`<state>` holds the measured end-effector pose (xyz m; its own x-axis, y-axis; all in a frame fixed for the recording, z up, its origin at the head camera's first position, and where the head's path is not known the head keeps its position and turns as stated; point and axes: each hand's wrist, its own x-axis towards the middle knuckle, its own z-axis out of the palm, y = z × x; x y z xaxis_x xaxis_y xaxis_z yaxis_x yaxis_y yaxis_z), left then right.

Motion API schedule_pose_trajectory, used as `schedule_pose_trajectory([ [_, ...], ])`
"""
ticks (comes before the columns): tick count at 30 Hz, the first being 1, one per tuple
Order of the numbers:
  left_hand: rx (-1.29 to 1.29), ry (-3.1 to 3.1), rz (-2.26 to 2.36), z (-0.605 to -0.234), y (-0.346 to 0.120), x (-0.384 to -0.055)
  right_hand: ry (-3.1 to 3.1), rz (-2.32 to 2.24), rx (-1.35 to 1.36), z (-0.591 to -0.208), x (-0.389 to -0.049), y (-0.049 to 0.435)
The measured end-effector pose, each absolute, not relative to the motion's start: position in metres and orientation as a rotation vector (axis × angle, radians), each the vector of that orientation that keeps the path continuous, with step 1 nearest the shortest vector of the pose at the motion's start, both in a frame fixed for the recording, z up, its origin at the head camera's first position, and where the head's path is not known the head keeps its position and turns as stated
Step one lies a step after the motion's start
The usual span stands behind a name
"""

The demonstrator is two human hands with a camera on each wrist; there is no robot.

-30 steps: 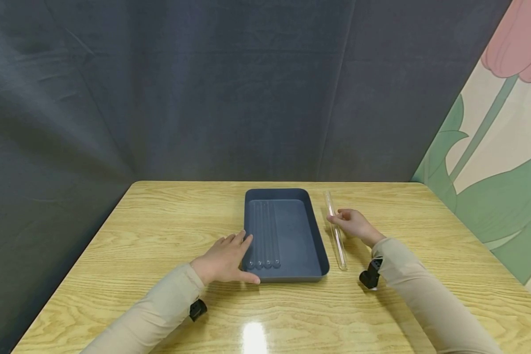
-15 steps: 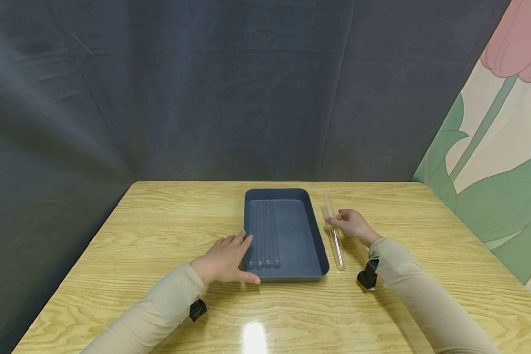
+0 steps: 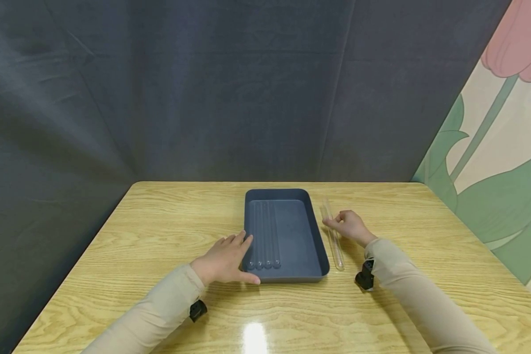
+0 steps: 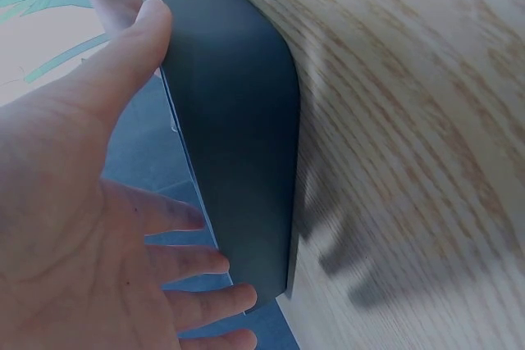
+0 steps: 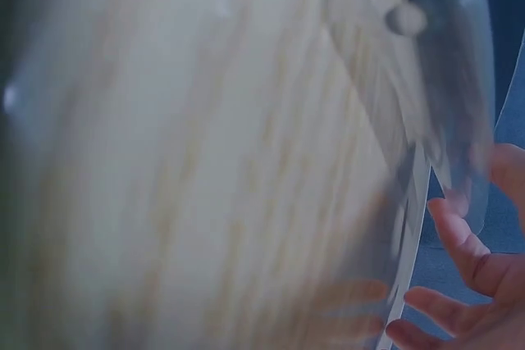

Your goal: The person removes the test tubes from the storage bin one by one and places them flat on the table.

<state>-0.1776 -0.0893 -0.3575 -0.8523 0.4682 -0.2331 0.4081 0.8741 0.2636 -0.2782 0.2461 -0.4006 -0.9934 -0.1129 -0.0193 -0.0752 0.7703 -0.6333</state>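
Note:
My right hand (image 3: 350,227) pinches a clear test tube (image 3: 338,253) just right of the dark blue tray (image 3: 298,241). The tube's rounded end points toward me; in the right wrist view, the tube (image 5: 447,55) is large and close, with thumb and finger at its far part. Spread at the tray's near left corner is my left hand (image 3: 223,260), its fingers straight. In the left wrist view the thumb and fingertips of that hand (image 4: 90,194) lie along the tray's rim. Several clear test tubes (image 3: 267,236) lie side by side in the tray's left half, rounded ends toward me.
The light wooden table (image 3: 168,216) carries the tray near its middle. A dark curtain (image 3: 230,98) hangs behind it, and a wall with a painted flower (image 3: 491,162) stands at the right. Small black cameras sit on both wrists.
My right hand has shifted slightly left with the test tube, bringing it closer to the tray's right wall. The left hand and the tray have stayed where they were.

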Motion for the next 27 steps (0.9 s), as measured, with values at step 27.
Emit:
schedule_pose_trajectory([
  [27,0.659,2.747,0.296,-0.357,-0.090,-0.176,3.029,-0.762,-0.249,-0.405,-0.282,0.237],
])
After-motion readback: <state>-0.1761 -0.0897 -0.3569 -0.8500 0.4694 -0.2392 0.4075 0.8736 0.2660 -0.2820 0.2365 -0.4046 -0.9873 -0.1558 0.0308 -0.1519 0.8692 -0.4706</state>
